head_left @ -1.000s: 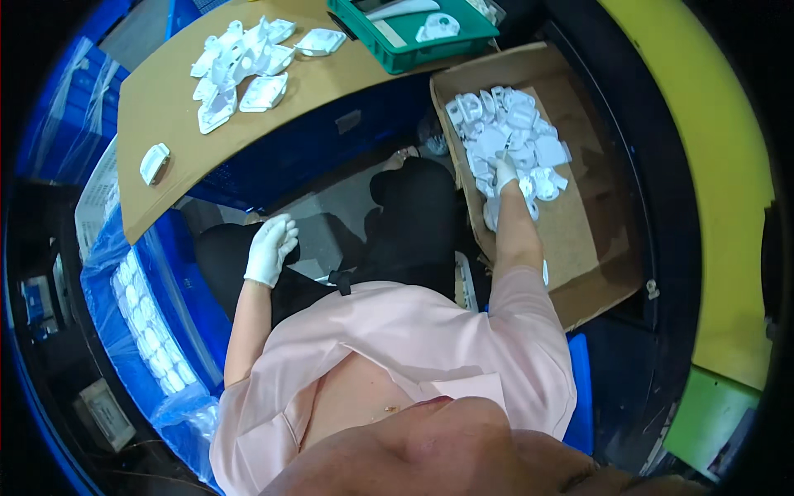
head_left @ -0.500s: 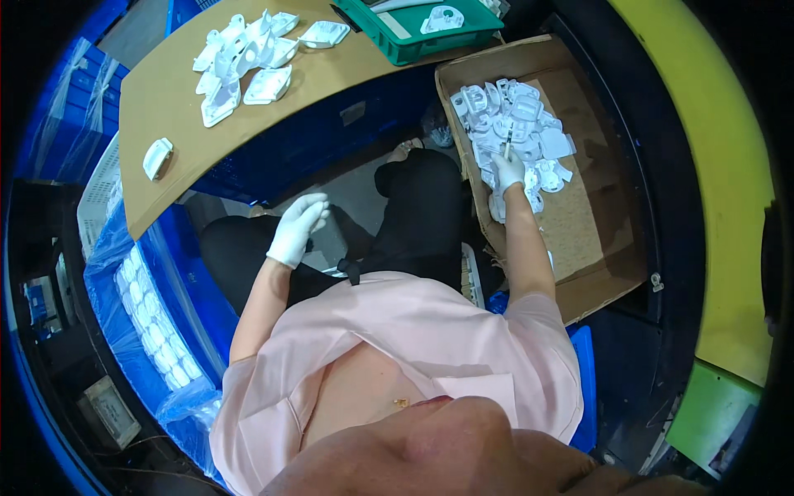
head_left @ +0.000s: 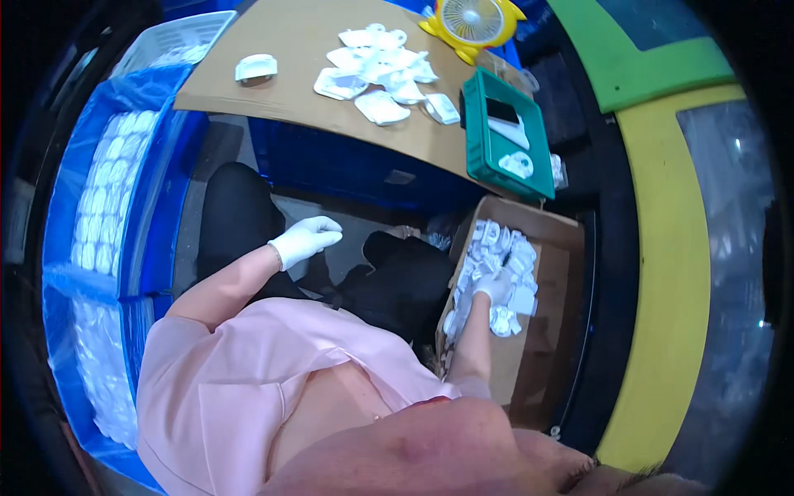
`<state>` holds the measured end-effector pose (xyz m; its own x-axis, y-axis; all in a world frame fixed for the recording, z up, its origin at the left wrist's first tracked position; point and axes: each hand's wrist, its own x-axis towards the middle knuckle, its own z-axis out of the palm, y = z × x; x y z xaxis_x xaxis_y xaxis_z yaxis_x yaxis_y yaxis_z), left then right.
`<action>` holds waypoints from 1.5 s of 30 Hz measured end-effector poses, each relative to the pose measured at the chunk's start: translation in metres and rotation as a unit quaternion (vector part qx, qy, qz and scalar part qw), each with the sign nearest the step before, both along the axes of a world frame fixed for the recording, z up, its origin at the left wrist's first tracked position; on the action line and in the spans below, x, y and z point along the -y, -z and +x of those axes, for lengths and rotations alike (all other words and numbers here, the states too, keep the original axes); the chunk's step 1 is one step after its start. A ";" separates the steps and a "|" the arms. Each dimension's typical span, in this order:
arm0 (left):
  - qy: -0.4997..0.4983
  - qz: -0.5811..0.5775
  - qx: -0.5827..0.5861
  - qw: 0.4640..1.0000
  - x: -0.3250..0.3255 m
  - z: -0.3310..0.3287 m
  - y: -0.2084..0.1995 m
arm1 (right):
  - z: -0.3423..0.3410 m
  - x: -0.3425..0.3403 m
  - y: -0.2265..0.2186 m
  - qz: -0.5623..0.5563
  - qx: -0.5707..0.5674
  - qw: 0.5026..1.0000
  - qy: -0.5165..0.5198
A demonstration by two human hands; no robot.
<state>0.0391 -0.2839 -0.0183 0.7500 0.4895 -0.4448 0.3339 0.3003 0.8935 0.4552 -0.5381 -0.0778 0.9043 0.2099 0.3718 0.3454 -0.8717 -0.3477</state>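
Note:
Both of my hands wear white gloves. My left hand (head_left: 307,240) hangs over my lap with its fingers together and bent toward the thumb; nothing shows in it. My right hand (head_left: 494,287) reaches into the cardboard box (head_left: 558,227) on my right, among a heap of white plastic parts (head_left: 518,258). Its fingers close around a slim tool (head_left: 504,259), of which only a thin dark length shows past the fingertips. Whether the hand also grips one of the parts cannot be made out.
A brown tabletop (head_left: 289,33) ahead bears a pile of white parts (head_left: 385,70), a single part (head_left: 256,68), a green tray (head_left: 542,178) and a yellow fan (head_left: 471,25). Blue plastic-lined crates (head_left: 165,190) with stacked white pieces stand at my left.
The view has swung to the right, bringing the fan and the left crates into sight. My right hand stays in the box among the parts; my left hand stays over my lap.

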 end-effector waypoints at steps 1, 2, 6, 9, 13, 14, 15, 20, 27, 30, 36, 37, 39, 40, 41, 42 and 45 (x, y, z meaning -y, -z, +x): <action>0.002 0.024 -0.015 1.000 0.002 -0.001 -0.005 | 0.001 -0.003 -0.008 0.009 0.062 0.998 0.003; -0.005 0.021 -0.017 1.000 0.005 0.000 -0.003 | -0.013 -0.012 -0.033 0.062 0.023 0.998 -0.008; 0.031 0.023 0.129 0.991 0.015 0.019 -0.014 | -0.118 -0.051 -0.152 0.434 -0.276 0.813 -0.273; 0.160 -0.105 0.238 0.952 0.015 0.034 -0.057 | -0.182 -0.070 -0.186 0.327 -0.500 0.746 -0.295; 0.210 -0.257 0.309 0.891 0.025 0.036 -0.085 | -0.237 -0.098 -0.177 0.278 -0.500 0.714 -0.403; 0.202 -0.260 0.307 0.893 0.023 0.034 -0.085 | -0.244 -0.105 -0.170 0.267 -0.466 0.743 -0.399; 0.158 -0.250 0.299 0.907 0.026 0.029 -0.088 | -0.249 -0.109 -0.170 0.254 -0.459 0.750 -0.404; 0.100 -0.363 0.417 0.827 0.015 -0.007 -0.077 | -0.264 -0.104 -0.180 0.206 -0.379 0.780 -0.452; 0.031 -0.119 0.322 0.939 0.000 -0.035 -0.093 | -0.282 -0.084 -0.202 -0.114 -0.233 0.736 -0.625; 0.023 -0.090 0.318 0.944 0.001 -0.035 -0.100 | -0.288 -0.084 -0.203 -0.150 -0.229 0.747 -0.606; 0.034 0.000 0.269 0.962 0.006 -0.031 -0.108 | -0.290 -0.086 -0.206 -0.198 -0.228 0.739 -0.601; 0.034 -0.001 0.269 0.963 0.007 -0.031 -0.108 | -0.289 -0.086 -0.205 -0.198 -0.229 0.740 -0.601; 0.034 0.011 0.253 0.967 0.009 -0.030 -0.108 | -0.289 -0.086 -0.205 -0.203 -0.231 0.737 -0.602; 0.033 0.011 0.252 0.967 0.010 -0.030 -0.108 | -0.288 -0.086 -0.205 -0.202 -0.231 0.737 -0.602; 0.035 0.019 0.249 0.968 0.011 -0.030 -0.109 | -0.288 -0.086 -0.205 -0.207 -0.233 0.734 -0.603; 0.037 0.028 0.246 0.968 0.011 -0.031 -0.110 | -0.288 -0.086 -0.204 -0.212 -0.236 0.731 -0.604; 0.036 0.061 0.231 0.970 0.015 -0.029 -0.111 | -0.290 -0.087 -0.205 -0.218 -0.240 0.732 -0.600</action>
